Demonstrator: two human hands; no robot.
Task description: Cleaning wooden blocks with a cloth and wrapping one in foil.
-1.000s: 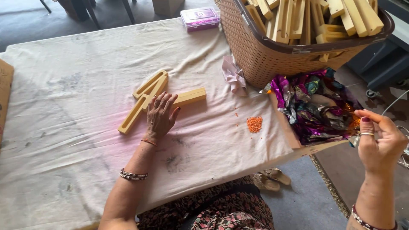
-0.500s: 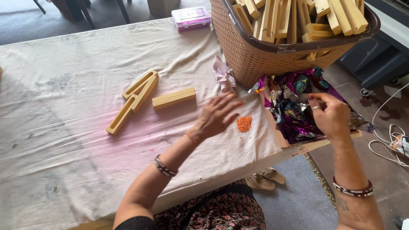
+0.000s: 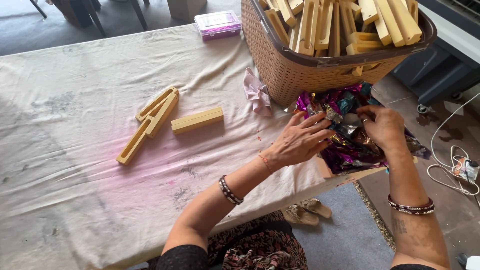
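My left hand (image 3: pixel 300 142) lies flat with its fingers spread on the left edge of a heap of shiny coloured foil wrappers (image 3: pixel 350 147) at the table's right end. From the right, my right hand (image 3: pixel 382 127) digs into the same heap with curled fingers; whether they pinch a wrapper is hidden. The heap sits in a shallow cardboard tray (image 3: pixel 325 169) just in front of a brown woven basket (image 3: pixel 295 75) full of pale wooden pieces. Left of my hands, two slotted wooden pieces (image 3: pixel 150 120) and a solid wooden block (image 3: pixel 197 120) lie on the stained white cloth (image 3: pixel 75 125).
A crumpled pink scrap (image 3: pixel 256 92) rests by the basket's left side. A small purple box (image 3: pixel 217 22) stands at the table's far edge. Sandals (image 3: pixel 305 212) lie on the floor under the table edge. A white cable and socket (image 3: pixel 462 167) lie on the floor at the right.
My left hand left the wooden pieces and moved right to the foil heap. My right hand came in from beyond the table's edge and pushed into the heap.
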